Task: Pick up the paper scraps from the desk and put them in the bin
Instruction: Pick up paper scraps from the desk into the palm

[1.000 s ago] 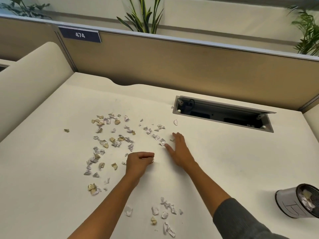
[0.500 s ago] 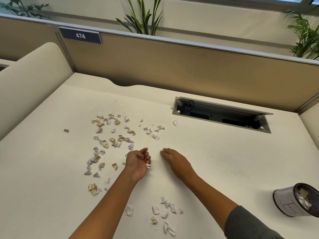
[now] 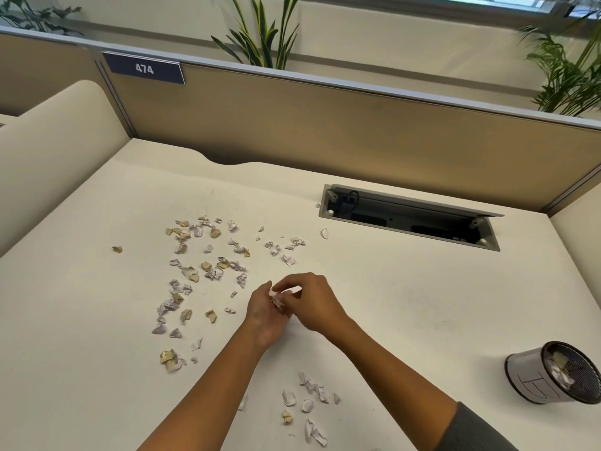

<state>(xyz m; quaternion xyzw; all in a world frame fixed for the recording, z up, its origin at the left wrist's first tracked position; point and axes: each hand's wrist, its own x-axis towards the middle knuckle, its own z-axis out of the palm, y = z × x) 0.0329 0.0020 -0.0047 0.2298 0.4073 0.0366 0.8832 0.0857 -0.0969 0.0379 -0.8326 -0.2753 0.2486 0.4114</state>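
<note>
White & tan paper scraps (image 3: 208, 265) lay all over the desk (image 3: 390, 304). Left hand (image 3: 265, 315) cupped a few scraps. Right hand (image 3: 312, 301) met it w/ fingers pinching a white bit. Bin (image 3: 533, 375) sat tipped, far right, some scraps inside.

The setting was an open-plan office, at one cubicle workstation. A cream desk (image 3: 406, 304) filled the lower frame, enclosed at the rear by a tan fabric partition (image 3: 325, 131) capped with a grey metal rail. At the upper left, a dark blue number plate (image 3: 144, 69) reading "474" was fixed to that partition, marking the station. A curved cream side divider (image 3: 55, 138) stood at the left edge. A recessed cable tray (image 3: 409, 219), lid raised, was set into the desk at centre right. Potted plants (image 3: 260, 30) stood behind the partition along the top of the frame.
</note>
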